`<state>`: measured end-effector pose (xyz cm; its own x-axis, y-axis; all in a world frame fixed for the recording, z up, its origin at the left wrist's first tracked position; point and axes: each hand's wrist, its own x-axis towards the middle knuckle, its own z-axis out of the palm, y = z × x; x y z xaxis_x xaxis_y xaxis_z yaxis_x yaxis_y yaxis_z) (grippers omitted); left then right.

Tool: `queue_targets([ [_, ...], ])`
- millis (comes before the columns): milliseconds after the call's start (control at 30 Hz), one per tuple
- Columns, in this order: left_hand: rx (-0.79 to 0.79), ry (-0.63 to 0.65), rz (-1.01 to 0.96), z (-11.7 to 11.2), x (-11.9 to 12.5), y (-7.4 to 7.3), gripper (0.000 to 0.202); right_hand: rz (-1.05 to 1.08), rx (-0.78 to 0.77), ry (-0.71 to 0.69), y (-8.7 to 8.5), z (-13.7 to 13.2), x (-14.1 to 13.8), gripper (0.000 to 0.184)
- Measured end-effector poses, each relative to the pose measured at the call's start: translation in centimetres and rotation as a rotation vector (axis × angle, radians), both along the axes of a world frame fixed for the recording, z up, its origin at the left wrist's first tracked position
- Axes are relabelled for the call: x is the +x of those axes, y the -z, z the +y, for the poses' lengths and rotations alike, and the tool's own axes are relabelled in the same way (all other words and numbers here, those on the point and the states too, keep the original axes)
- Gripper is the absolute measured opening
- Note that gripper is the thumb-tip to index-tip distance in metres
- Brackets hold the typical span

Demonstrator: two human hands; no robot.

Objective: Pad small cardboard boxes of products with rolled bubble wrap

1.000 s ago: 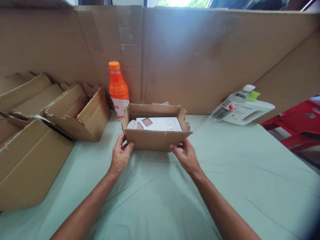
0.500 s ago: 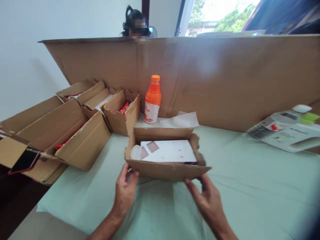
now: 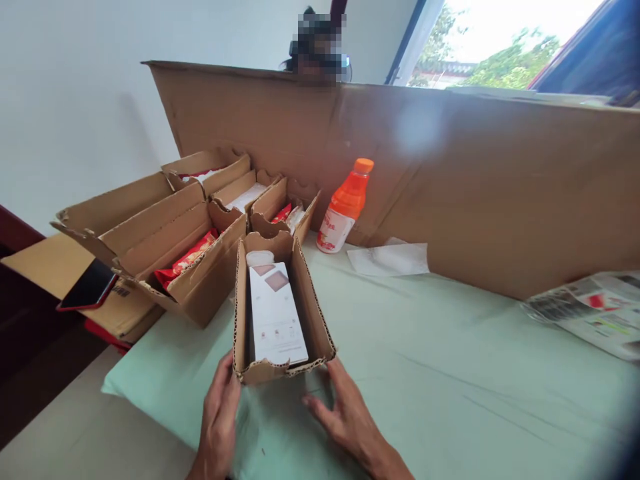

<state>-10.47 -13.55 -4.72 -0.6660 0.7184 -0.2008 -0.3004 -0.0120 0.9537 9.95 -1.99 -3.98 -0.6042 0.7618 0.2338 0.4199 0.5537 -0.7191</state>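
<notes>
An open-topped cardboard box [image 3: 317,313] stands lengthwise in front of me, its short side facing me. Inside it lie a white printed carton [image 3: 275,313] and, at the far end, a small whitish round item [image 3: 261,258] that I cannot name. My left hand [image 3: 220,407] presses its fingers along the box's near left corner. At the near right corner, my right hand [image 3: 345,413] has its fingers against the side, the thumb below the front edge. The two hands hold the box between them.
To the left stand several cardboard boxes [image 3: 220,267] with red packets [image 3: 187,259] inside. A dark phone-like slab [image 3: 90,285] lies on cardboard. Behind are an orange bottle [image 3: 345,207], white paper [image 3: 390,259] and a cardboard wall [image 3: 475,180]. A clear-and-white container [image 3: 595,310] lies right; a person [image 3: 317,47] is beyond.
The box has turned from sideways to lengthwise and shifted left towards the other boxes, with both hands moving along. The camera view has tilted and swung left.
</notes>
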Motion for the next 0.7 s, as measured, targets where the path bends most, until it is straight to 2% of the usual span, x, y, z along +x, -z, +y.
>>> queue_targets([
  [67, 0.015, -0.014, -0.029, -1.0, 0.8, 0.3, 0.067, 0.030, -0.040, -0.061, 0.3, 0.2, -2.2, 0.057],
  [167, -0.034, -0.042, -0.016, 0.0, -0.3, 0.0, 0.066, 0.107, -0.091, -0.019, 1.6, -0.2, -5.6, 0.047],
  [300, -0.142, -0.270, 0.052, 2.2, -3.4, -0.4, 0.071, 0.199, -0.038, 0.024, 4.7, -1.2, -8.8, 0.064],
  [400, -0.173, -0.388, 0.152, 2.3, -4.5, 0.1, 0.069, 0.225, -0.006, -0.026, 6.2, -1.5, -10.2, 0.073],
  [500, -0.154, -0.321, 0.196, 2.0, -4.2, 0.7, 0.064, 0.224, -0.017, -0.136, 6.2, -1.1, -10.9, 0.075],
  [567, -0.092, -0.265, 0.181, 2.2, -3.8, 0.9, 0.066, 0.213, -0.038, -0.205, 5.7, -0.7, -11.0, 0.071],
  [700, -0.037, -0.236, 0.167, 2.9, -3.8, 1.3, 0.069, 0.162, -0.070, -0.268, 4.9, 0.1, -11.1, 0.061],
])
